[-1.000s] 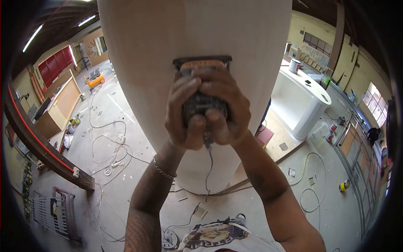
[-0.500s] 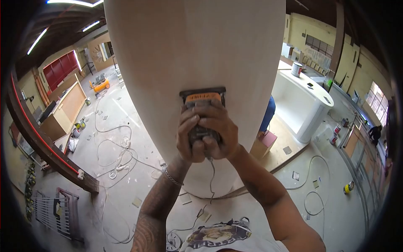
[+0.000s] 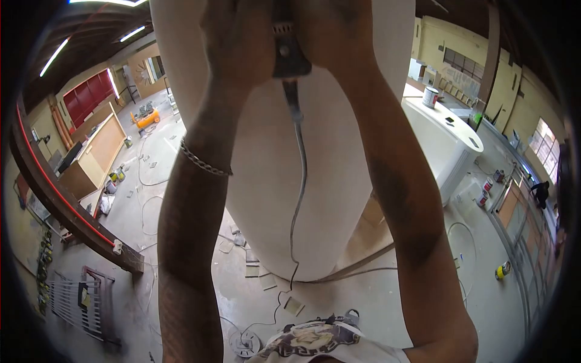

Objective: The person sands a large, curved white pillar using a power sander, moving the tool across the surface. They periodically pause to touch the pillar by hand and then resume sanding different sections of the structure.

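Observation:
A corded power sander (image 3: 290,54) is at the top centre of the view, against a tall, pale curved panel (image 3: 302,199). My left hand (image 3: 237,48) wraps round its left side and my right hand (image 3: 339,36) its right side. Only the dark rear end of the tool shows between my palms; its front and most of my fingers are cut off by the frame's upper edge. A grey cord (image 3: 299,163) hangs from the tool down the panel to the floor.
At right stands a white curved counter (image 3: 445,121) with a paint can (image 3: 430,97) on it. An orange compressor (image 3: 145,118), a wooden counter (image 3: 97,151) and a dark beam (image 3: 66,212) are at left. Cables and small flat pieces lie on the floor. A person (image 3: 540,193) is far right.
Both my hands and the sander have moved up the panel, from the centre to the top of the view. My arms are stretched higher, and the cord hangs longer and straighter.

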`<state>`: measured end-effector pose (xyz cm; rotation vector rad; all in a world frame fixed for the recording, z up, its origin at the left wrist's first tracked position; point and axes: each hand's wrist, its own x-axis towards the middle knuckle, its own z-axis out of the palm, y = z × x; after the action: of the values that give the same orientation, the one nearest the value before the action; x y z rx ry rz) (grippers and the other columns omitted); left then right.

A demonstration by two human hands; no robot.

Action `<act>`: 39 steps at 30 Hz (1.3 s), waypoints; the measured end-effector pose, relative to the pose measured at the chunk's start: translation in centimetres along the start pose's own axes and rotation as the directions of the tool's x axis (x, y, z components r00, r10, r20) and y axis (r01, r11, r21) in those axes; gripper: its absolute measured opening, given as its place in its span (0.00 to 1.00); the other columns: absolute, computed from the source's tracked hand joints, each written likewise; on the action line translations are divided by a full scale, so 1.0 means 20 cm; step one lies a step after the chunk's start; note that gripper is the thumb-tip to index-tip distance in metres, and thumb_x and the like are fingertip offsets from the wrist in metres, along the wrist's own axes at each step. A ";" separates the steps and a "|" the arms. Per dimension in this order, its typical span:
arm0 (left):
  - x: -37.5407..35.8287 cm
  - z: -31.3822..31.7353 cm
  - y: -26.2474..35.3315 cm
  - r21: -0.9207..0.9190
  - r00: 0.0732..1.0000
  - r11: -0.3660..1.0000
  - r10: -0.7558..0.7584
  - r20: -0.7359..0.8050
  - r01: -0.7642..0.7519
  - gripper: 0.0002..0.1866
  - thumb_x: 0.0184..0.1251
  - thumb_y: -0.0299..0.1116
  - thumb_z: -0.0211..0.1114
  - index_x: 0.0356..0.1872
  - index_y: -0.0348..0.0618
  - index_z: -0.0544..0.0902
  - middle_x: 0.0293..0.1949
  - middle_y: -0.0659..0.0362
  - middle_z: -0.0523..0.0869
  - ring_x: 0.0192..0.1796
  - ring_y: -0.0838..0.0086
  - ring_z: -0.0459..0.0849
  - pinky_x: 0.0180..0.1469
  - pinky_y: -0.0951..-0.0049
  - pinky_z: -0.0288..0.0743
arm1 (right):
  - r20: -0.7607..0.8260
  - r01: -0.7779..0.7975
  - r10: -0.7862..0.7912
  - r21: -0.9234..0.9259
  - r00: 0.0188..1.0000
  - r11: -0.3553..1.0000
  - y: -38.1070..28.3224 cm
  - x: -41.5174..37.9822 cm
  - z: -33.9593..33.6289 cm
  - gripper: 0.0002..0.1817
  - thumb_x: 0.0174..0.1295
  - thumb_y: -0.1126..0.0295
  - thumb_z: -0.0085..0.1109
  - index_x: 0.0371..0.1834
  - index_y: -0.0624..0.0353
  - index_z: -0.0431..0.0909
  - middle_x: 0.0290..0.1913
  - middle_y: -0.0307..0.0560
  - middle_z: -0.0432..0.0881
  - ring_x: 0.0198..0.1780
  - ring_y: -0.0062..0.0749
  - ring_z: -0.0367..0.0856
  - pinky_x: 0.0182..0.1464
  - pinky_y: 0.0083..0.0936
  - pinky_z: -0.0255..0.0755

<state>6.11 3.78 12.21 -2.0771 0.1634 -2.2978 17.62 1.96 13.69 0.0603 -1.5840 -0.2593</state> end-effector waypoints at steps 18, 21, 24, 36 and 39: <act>-1.00 -0.15 0.08 -0.008 0.989 0.999 0.034 0.143 -0.033 0.26 0.76 0.40 0.47 0.65 0.30 0.71 0.62 0.40 0.79 0.64 0.49 0.80 0.75 0.44 0.64 | 0.043 -0.059 0.065 -0.141 0.997 0.988 -0.27 -0.93 -0.04 0.16 0.68 0.65 0.58 0.56 0.59 0.80 0.56 0.59 0.84 0.57 0.56 0.84 0.65 0.50 0.71; -1.20 -0.16 0.17 0.036 0.983 0.999 -0.027 0.181 0.021 0.25 0.75 0.40 0.45 0.65 0.33 0.69 0.61 0.38 0.79 0.65 0.49 0.80 0.77 0.38 0.60 | 0.111 -0.104 0.123 -0.166 0.986 0.981 -0.34 -1.12 -0.06 0.17 0.71 0.61 0.55 0.56 0.58 0.79 0.57 0.59 0.84 0.59 0.57 0.83 0.67 0.52 0.69; -1.36 -0.18 0.22 0.066 0.975 0.996 -0.070 0.208 0.058 0.24 0.75 0.41 0.45 0.65 0.37 0.67 0.61 0.38 0.79 0.65 0.49 0.80 0.77 0.36 0.58 | 0.118 -0.138 0.162 -0.188 0.980 0.972 -0.41 -1.26 -0.07 0.17 0.72 0.60 0.54 0.56 0.58 0.79 0.58 0.59 0.84 0.59 0.56 0.84 0.68 0.53 0.68; -0.80 -0.12 0.16 0.043 0.981 0.991 -0.130 0.143 0.125 0.28 0.73 0.35 0.44 0.67 0.26 0.70 0.62 0.37 0.79 0.65 0.50 0.80 0.67 0.54 0.75 | -0.005 -0.052 0.052 -0.084 0.999 0.995 -0.20 -0.73 -0.03 0.17 0.68 0.64 0.60 0.55 0.62 0.81 0.55 0.60 0.85 0.58 0.56 0.84 0.67 0.49 0.70; -0.81 -0.12 0.16 0.065 0.985 0.993 -0.105 0.134 0.097 0.28 0.71 0.34 0.44 0.67 0.27 0.70 0.62 0.37 0.79 0.65 0.50 0.80 0.68 0.55 0.75 | 0.005 -0.030 0.030 -0.095 1.000 0.995 -0.21 -0.75 -0.02 0.18 0.70 0.62 0.59 0.56 0.61 0.81 0.55 0.60 0.85 0.57 0.55 0.85 0.68 0.49 0.69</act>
<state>5.26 2.37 -4.43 -2.2535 -0.0145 -2.1730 18.01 0.78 -1.82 -0.0382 -1.5757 -0.3112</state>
